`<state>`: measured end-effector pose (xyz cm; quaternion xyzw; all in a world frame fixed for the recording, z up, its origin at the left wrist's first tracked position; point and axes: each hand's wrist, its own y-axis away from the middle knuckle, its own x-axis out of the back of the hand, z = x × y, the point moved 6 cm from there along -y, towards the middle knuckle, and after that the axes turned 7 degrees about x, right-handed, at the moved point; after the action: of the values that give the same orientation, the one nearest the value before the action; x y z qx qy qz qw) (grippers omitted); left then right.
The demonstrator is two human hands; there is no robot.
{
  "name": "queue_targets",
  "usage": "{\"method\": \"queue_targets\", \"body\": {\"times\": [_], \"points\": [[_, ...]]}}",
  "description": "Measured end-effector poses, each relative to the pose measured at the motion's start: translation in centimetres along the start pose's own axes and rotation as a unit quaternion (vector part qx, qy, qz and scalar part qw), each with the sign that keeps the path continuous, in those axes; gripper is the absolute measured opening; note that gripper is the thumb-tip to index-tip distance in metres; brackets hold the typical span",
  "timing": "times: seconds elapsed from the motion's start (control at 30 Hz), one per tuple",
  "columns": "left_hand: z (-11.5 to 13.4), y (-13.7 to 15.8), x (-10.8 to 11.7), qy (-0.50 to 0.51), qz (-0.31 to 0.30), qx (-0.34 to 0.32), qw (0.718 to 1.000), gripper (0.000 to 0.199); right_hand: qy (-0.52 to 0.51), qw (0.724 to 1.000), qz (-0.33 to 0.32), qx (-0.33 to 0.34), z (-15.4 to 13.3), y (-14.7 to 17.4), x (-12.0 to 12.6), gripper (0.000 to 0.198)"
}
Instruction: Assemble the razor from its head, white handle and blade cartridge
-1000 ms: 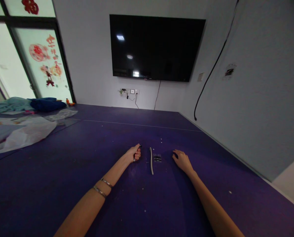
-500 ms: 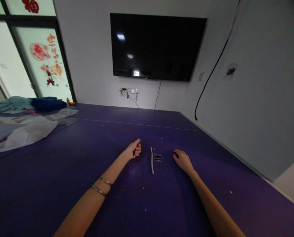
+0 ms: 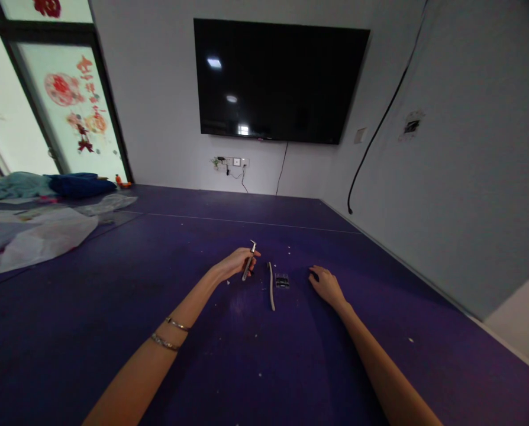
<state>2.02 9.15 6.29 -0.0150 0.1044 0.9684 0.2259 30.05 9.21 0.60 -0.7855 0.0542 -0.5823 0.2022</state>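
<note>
My left hand (image 3: 239,263) is closed around slim metal tweezers (image 3: 248,267) with a bent tip. The tip points up and away, and the lower end sticks out below my fingers. Just right of that hand, a pale toothbrush-like stick (image 3: 271,290) with a darker head lies lengthwise on the purple surface (image 3: 202,355). Beside the stick is a small clear case (image 3: 282,281) with dark contents too small to make out. My right hand (image 3: 327,286) rests on the surface to the right of the case, fingers loosely bent, thumb apart, nothing in it.
Small white bits (image 3: 289,250) lie beyond the case. Clear plastic sheeting (image 3: 55,236) and a dark blue cloth (image 3: 80,185) are at the far left. A black cable (image 3: 371,145) hangs along the right wall. A television (image 3: 282,80) is mounted on the back wall.
My left hand has turned, so the tweezers show along their length with the tip higher. My right hand stays in place. The whole view has shifted slightly.
</note>
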Motion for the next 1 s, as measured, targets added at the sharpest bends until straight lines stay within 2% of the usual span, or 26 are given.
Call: {"method": "queue_targets", "body": {"times": [0.23, 0.33, 0.43, 0.57, 0.73, 1.0], "points": [[1.0, 0.8, -1.0, -0.085, -0.007, -0.039, 0.996, 0.019, -0.046, 0.999, 0.024, 0.006, 0.3, -0.2, 0.2, 0.038], [1.4, 0.9, -1.1, -0.094, 0.016, -0.057, 0.994, 0.020, -0.034, 0.999, 0.042, 0.008, -1.0, -0.3, 1.4, 0.036], [1.5, 0.8, -1.0, -0.089, 0.048, -0.068, 0.993, 0.020, -0.009, 0.998, 0.054, 0.017, -3.6, -0.5, 3.3, 0.029], [1.5, 0.6, -0.9, -0.083, 0.062, -0.078, 0.992, 0.022, -0.008, 0.999, -0.034, 0.006, -7.5, -0.6, 3.9, 0.031], [1.3, 0.3, -0.9, -0.086, 0.057, -0.087, 0.991, 0.023, -0.013, 0.985, -0.161, 0.057, -12.3, 0.7, 1.7, 0.044], [1.2, 0.1, -1.7, -0.118, 0.041, -0.104, 0.987, 0.020, 0.054, 0.985, -0.153, 0.062, -15.1, 2.2, -0.2, 0.042]]}}
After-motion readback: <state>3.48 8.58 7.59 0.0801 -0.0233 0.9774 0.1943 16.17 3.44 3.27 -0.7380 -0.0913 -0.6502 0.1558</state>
